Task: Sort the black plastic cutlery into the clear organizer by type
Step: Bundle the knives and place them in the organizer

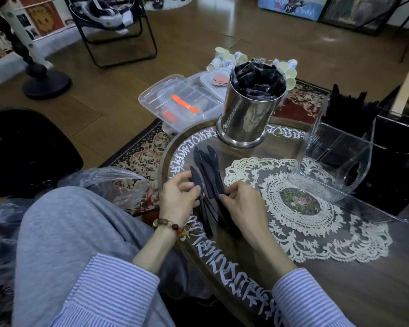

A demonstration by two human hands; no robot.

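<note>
Both hands, left hand and right hand, are pinching the bunch of black plastic knives, blades pointing away, while the clear acrylic organizer is lying nearer the right.

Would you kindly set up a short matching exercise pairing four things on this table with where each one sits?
Things:
1. black plastic knives
2. steel canister
3. clear organizer
4. lace doily

Places:
A. right edge of the table
B. far side of the table, stuffed with black wrappers
C. flat on the table centre
D. between both hands

Pairs: 1-D, 2-B, 3-A, 4-C
</note>
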